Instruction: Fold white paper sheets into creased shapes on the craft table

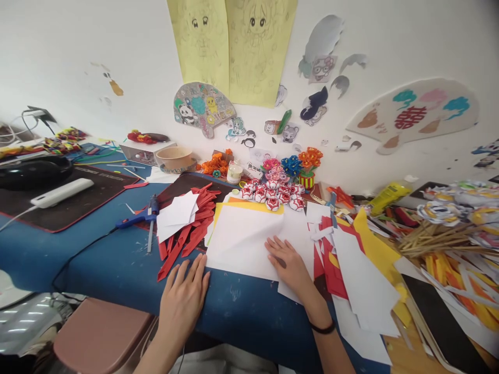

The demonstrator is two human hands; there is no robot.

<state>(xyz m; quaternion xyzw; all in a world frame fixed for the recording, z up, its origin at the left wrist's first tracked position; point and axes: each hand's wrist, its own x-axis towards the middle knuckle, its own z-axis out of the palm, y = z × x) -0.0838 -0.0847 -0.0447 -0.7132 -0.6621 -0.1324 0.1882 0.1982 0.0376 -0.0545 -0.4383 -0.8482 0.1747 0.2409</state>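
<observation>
White paper sheet under flat, open right hand; left hand open, just beside its edge.

Both forearms are bare (no sleeves in view); the right hand wears a thin black wristband.

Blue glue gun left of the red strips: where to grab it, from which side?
Probably the blue handle end of the glue gun, taken from above on the near-left side. It lies flat on the blue table with the nozzle toward the paper pile; its cord trails off the handle end.
</observation>
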